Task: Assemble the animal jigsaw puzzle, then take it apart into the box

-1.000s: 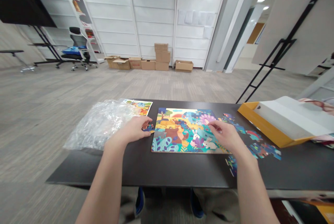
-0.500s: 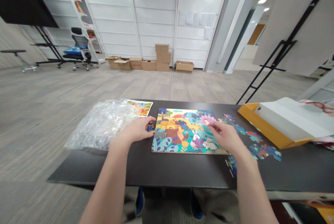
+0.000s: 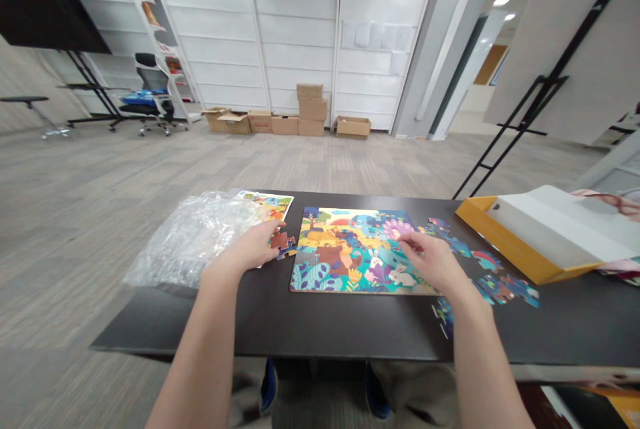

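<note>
A jigsaw puzzle [image 3: 345, 262] with animals, plants and rabbits lies largely assembled on the black table. My left hand [image 3: 253, 245] is just left of it, thumb and fingers apart around a few loose puzzle pieces [image 3: 284, 242], one brown and one dark blue. Behind its fingertips lies a colourful picture sheet [image 3: 277, 203], partly covered by the hand. Over the puzzle's right part, by the pink peacock, my right hand [image 3: 433, 259] has its fingertips pinched together; what they hold, if anything, is hidden. Several more loose pieces [image 3: 505, 289] are scattered right of the puzzle, partly under my right forearm.
Crumpled clear plastic bags [image 3: 190, 235] lie on the table's left side. At the right stands an open yellow and white box [image 3: 530, 249]. Beyond the black table [image 3: 340, 329] are cardboard boxes [image 3: 313, 112], white shelving [image 3: 295, 35], an office chair [image 3: 150, 92] and a whiteboard on a stand [image 3: 565, 49].
My left hand has shifted left, away from the puzzle's edge, and a brown loose piece now shows beside its fingers. My right hand stays nearly in place, pinched over the puzzle.
</note>
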A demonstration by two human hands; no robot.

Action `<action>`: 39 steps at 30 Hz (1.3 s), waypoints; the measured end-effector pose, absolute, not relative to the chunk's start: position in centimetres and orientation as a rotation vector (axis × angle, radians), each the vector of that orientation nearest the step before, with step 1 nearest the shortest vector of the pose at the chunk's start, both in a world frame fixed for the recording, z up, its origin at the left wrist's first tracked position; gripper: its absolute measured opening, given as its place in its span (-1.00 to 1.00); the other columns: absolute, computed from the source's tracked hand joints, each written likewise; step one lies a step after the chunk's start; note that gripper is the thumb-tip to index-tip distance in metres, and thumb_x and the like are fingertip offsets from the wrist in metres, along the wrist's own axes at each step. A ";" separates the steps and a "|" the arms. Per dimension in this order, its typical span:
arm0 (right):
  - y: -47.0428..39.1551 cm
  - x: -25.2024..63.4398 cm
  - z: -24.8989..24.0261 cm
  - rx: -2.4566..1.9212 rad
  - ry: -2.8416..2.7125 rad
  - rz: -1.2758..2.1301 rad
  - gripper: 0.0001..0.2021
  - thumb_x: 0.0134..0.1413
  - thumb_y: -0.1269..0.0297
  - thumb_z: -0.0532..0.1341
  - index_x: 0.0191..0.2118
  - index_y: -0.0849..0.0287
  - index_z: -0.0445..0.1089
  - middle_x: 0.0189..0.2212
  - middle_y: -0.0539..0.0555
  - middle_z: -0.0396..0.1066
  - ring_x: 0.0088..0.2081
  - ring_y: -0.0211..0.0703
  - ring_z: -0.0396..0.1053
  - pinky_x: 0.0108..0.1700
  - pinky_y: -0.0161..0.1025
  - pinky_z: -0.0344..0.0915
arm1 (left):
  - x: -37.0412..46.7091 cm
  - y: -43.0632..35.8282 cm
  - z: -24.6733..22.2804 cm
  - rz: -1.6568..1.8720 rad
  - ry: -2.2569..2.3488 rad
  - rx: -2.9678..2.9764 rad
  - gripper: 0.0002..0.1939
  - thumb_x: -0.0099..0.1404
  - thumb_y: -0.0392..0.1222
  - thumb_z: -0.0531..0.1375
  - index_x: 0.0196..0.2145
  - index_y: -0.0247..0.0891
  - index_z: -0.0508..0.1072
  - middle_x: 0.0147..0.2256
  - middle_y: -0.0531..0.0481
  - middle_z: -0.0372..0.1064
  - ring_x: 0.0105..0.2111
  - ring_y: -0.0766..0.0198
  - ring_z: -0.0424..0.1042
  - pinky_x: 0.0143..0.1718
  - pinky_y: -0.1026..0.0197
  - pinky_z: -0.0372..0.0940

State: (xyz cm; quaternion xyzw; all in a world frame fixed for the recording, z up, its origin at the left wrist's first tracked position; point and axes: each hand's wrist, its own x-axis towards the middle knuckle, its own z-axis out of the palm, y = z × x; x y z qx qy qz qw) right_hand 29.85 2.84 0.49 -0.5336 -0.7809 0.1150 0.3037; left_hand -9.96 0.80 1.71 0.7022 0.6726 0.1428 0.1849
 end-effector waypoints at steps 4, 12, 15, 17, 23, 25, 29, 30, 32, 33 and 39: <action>2.9 29.9 0.6 -1.418 -2.075 0.312 -0.78 0.17 0.19 0.14 -0.30 0.11 0.52 -0.34 0.09 0.60 -0.33 -0.05 0.52 -0.21 -0.15 0.40 | -9.8 0.7 2.2 0.443 1.887 2.083 -0.35 0.01 -0.34 0.23 0.12 -0.28 0.41 0.07 -0.22 0.47 0.02 -0.04 0.49 0.06 0.06 0.35; 2.9 29.8 0.5 -1.412 -2.076 0.306 -0.77 0.16 0.19 0.13 -0.31 0.13 0.52 -0.34 0.10 0.60 -0.33 -0.06 0.52 -0.21 -0.16 0.40 | -7.3 0.8 2.7 0.647 1.686 2.201 -0.47 0.16 -0.23 0.25 0.11 -0.21 0.41 0.09 -0.14 0.46 0.03 0.01 0.48 0.09 0.05 0.36; 3.0 29.8 0.4 -1.409 -2.070 0.307 -0.77 0.16 0.19 0.13 -0.30 0.12 0.52 -0.34 0.10 0.60 -0.33 -0.07 0.52 -0.21 -0.18 0.39 | -5.3 1.0 2.5 0.666 1.601 2.276 -0.61 0.22 -0.29 0.22 0.02 -0.23 0.45 0.02 -0.13 0.49 0.02 0.05 0.48 0.09 0.04 0.34; 3.0 29.8 0.4 -1.409 -2.070 0.311 -0.78 0.17 0.20 0.13 -0.29 0.12 0.52 -0.33 0.09 0.60 -0.32 -0.07 0.52 -0.22 -0.18 0.39 | -4.1 1.4 2.2 0.687 1.536 2.327 -0.70 0.22 -0.35 0.20 -0.07 -0.23 0.47 -0.03 -0.12 0.51 -0.01 0.07 0.49 0.07 0.06 0.34; 3.0 29.7 0.3 -1.390 -2.101 0.319 -0.76 0.20 0.20 0.11 -0.30 0.12 0.52 -0.33 0.08 0.59 -0.32 -0.08 0.50 -0.21 -0.17 0.38 | -2.7 2.6 1.4 0.673 1.470 2.403 -0.88 0.23 -0.40 0.21 -0.31 -0.22 0.49 -0.09 -0.09 0.53 -0.03 0.11 0.50 0.07 0.08 0.35; 3.0 29.7 0.4 -1.389 -2.100 0.320 -0.76 0.20 0.21 0.10 -0.30 0.12 0.51 -0.33 0.08 0.59 -0.32 -0.08 0.50 -0.22 -0.18 0.37 | -2.6 2.8 1.3 0.641 1.500 2.408 -0.87 0.22 -0.41 0.22 -0.32 -0.23 0.51 -0.07 -0.10 0.53 0.01 0.09 0.50 0.11 0.07 0.34; 2.9 29.5 0.6 -1.386 -2.099 0.322 -0.76 0.20 0.22 0.10 -0.30 0.13 0.51 -0.35 0.08 0.58 -0.33 -0.08 0.50 -0.22 -0.19 0.36 | -2.4 2.9 1.3 0.596 1.491 2.417 -0.87 0.23 -0.40 0.21 -0.36 -0.22 0.53 -0.07 -0.10 0.56 0.11 0.06 0.45 0.14 0.07 0.33; 2.8 29.5 0.7 -1.384 -2.097 0.325 -0.77 0.19 0.23 0.10 -0.30 0.13 0.51 -0.34 0.08 0.58 -0.33 -0.08 0.50 -0.22 -0.19 0.35 | -2.3 2.9 1.3 0.589 1.481 2.419 -0.86 0.24 -0.39 0.21 -0.37 -0.21 0.54 -0.10 -0.09 0.57 0.12 0.06 0.44 0.14 0.07 0.33; 2.8 29.4 0.7 -1.380 -2.093 0.332 -0.77 0.19 0.23 0.10 -0.29 0.13 0.50 -0.33 0.08 0.59 -0.32 -0.08 0.51 -0.21 -0.19 0.35 | -2.2 2.8 1.3 0.580 1.464 2.429 -0.85 0.25 -0.39 0.21 -0.38 -0.21 0.55 -0.13 -0.08 0.57 0.12 0.07 0.45 0.13 0.08 0.34; 2.8 29.4 0.7 -1.379 -2.092 0.334 -0.77 0.19 0.23 0.10 -0.29 0.13 0.50 -0.33 0.08 0.59 -0.31 -0.08 0.51 -0.21 -0.19 0.35 | -2.2 2.8 1.4 0.580 1.458 2.436 -0.85 0.25 -0.38 0.20 -0.39 -0.21 0.55 -0.13 -0.08 0.57 0.10 0.07 0.46 0.12 0.09 0.35; 2.8 29.4 0.7 -1.375 -2.092 0.329 -0.79 0.19 0.24 0.11 -0.31 0.13 0.50 -0.36 0.07 0.58 -0.33 -0.09 0.51 -0.22 -0.20 0.35 | -2.0 2.5 1.6 0.576 1.435 2.440 -0.82 0.25 -0.42 0.18 -0.38 -0.22 0.56 -0.08 -0.07 0.56 0.03 0.12 0.50 0.08 0.15 0.36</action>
